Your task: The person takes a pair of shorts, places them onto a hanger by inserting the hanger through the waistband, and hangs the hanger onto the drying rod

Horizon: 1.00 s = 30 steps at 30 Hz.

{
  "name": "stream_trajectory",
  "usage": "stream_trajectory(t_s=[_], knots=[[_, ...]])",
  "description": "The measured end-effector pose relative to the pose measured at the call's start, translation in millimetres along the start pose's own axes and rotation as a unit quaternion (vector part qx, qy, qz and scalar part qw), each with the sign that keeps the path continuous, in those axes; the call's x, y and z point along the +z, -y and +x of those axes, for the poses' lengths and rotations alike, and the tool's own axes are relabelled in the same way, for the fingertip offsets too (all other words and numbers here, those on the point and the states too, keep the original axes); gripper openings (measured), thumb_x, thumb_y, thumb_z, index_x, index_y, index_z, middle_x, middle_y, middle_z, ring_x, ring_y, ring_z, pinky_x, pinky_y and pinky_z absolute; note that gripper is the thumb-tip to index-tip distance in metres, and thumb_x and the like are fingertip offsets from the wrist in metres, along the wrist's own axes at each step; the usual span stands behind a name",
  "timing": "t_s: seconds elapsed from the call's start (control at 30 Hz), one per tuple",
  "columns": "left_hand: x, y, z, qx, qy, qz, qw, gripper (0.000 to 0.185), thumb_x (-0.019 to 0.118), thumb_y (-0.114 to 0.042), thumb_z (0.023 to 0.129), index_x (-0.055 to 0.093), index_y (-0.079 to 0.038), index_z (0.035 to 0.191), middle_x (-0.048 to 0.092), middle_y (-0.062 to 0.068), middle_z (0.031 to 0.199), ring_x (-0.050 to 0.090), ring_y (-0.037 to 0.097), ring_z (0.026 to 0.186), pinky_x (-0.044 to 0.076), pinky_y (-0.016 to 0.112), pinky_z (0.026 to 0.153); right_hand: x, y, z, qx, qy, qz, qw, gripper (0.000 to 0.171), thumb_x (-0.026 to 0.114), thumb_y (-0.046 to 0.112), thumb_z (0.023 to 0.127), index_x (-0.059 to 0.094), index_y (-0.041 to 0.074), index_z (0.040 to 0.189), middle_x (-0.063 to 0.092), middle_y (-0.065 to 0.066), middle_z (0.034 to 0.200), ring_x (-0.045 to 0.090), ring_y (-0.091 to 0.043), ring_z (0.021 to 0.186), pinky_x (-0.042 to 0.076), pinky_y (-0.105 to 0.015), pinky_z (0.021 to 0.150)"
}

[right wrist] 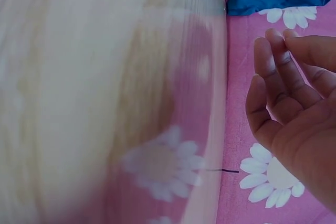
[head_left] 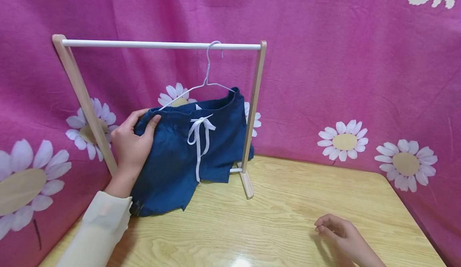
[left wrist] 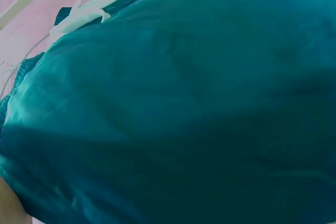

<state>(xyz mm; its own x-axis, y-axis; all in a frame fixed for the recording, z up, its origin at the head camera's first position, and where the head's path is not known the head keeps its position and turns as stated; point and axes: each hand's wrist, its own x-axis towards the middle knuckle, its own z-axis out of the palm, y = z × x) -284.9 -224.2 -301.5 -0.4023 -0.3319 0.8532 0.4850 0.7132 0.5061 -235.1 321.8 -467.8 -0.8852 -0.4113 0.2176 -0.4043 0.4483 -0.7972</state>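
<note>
Dark blue shorts (head_left: pixel 173 151) with a white drawstring bow (head_left: pixel 201 127) hang from a white wire hanger (head_left: pixel 206 69), tilted lower on the left. My left hand (head_left: pixel 133 139) grips the left end of the waistband, thumb in front and fingers behind it. The shorts (left wrist: pixel 184 98) fill most of the left wrist view, with only a bit of the hand at the lower left corner. Away to the right, my right hand (head_left: pixel 340 233) hovers over the table with loosely curled fingers. In the right wrist view this hand (right wrist: pixel 294 93) holds nothing.
The hanger's hook sits over the white rail (head_left: pixel 144 44) of a small rack with wooden posts (head_left: pixel 255 107). The rack stands on a wood-grain table (head_left: pixel 288 203). A magenta cloth (head_left: pixel 324 59) with daisy prints covers the wall behind.
</note>
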Motion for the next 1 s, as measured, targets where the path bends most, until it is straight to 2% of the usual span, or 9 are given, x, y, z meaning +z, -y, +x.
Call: stream_trajectory(t_s=[0.1,0.2,0.3,0.47,0.6,0.73,0.87,1.0], knots=[[-2.3,5.2,-3.3,-0.006,0.019,0.006,0.9998,0.033,0.083,-0.020,0.086,0.075,-0.004,0.113,0.076,0.014,0.106,0.071,0.034,0.095,0.044,0.013,0.087,-0.2,1.2,-0.4,0.002,0.000,-0.003,1.000,0.010,0.058,0.001,0.101,0.066,-0.003,0.104,0.070,-0.006,0.093,0.067,-0.008,0.086,0.054,-0.021,0.076],[-5.1,10.1,-7.0,-0.016,0.042,0.008,0.9990,0.035,0.084,-0.020,0.085,0.074,-0.003,0.114,0.076,0.015,0.106,0.070,0.034,0.096,0.043,0.013,0.086,-0.6,2.8,-1.0,0.004,-0.003,-0.009,1.000,0.010,0.058,0.001,0.101,0.066,-0.003,0.105,0.070,-0.007,0.093,0.067,-0.008,0.086,0.054,-0.021,0.077],[-8.6,14.4,-11.8,-0.030,0.065,0.011,0.9974,0.037,0.085,-0.022,0.084,0.074,-0.004,0.114,0.076,0.016,0.105,0.070,0.033,0.096,0.044,0.016,0.083,-0.4,4.8,-0.9,0.008,-0.009,-0.012,1.000,0.009,0.059,0.002,0.101,0.067,-0.001,0.105,0.071,-0.006,0.092,0.067,-0.008,0.086,0.054,-0.021,0.077],[-16.4,22.7,-25.7,-0.058,0.111,0.029,0.9917,0.037,0.085,-0.027,0.084,0.074,-0.003,0.109,0.076,0.017,0.096,0.070,0.033,0.088,0.048,0.029,0.075,-0.3,5.1,0.9,-0.018,-0.008,-0.007,1.000,0.008,0.058,-0.003,0.100,0.066,-0.003,0.104,0.070,-0.005,0.091,0.066,-0.007,0.085,0.055,-0.023,0.075],[-22.6,30.0,-38.9,-0.079,0.139,0.029,0.9867,0.031,0.084,-0.024,0.085,0.075,-0.002,0.104,0.076,0.018,0.091,0.070,0.034,0.085,0.049,0.032,0.075,0.3,3.9,1.6,-0.018,-0.001,0.003,1.000,0.008,0.058,-0.003,0.100,0.065,-0.003,0.102,0.069,-0.002,0.091,0.066,-0.006,0.085,0.055,-0.025,0.073],[-26.1,37.3,-46.0,-0.067,0.127,0.028,0.9893,0.021,0.083,-0.015,0.086,0.075,0.001,0.097,0.075,0.022,0.089,0.070,0.039,0.083,0.047,0.032,0.074,0.2,4.1,1.3,-0.010,0.012,0.010,1.000,0.009,0.057,-0.002,0.101,0.065,-0.004,0.103,0.069,-0.003,0.092,0.066,-0.007,0.086,0.055,-0.025,0.074],[-30.6,42.7,-45.8,-0.047,0.090,0.041,0.9940,0.019,0.083,-0.013,0.086,0.075,0.002,0.093,0.074,0.024,0.088,0.069,0.042,0.081,0.044,0.032,0.070,0.2,5.3,0.6,-0.004,0.017,0.011,1.000,0.010,0.056,0.000,0.102,0.065,-0.004,0.105,0.069,-0.006,0.092,0.067,-0.008,0.086,0.056,-0.025,0.075],[-37.9,46.8,-42.2,-0.044,0.055,0.051,0.9962,0.019,0.082,-0.014,0.086,0.075,0.002,0.095,0.073,0.025,0.089,0.067,0.043,0.080,0.041,0.032,0.067,0.7,6.4,0.0,0.005,0.020,0.016,1.000,0.011,0.057,0.002,0.102,0.065,-0.004,0.105,0.069,-0.006,0.093,0.067,-0.009,0.086,0.056,-0.025,0.075]])
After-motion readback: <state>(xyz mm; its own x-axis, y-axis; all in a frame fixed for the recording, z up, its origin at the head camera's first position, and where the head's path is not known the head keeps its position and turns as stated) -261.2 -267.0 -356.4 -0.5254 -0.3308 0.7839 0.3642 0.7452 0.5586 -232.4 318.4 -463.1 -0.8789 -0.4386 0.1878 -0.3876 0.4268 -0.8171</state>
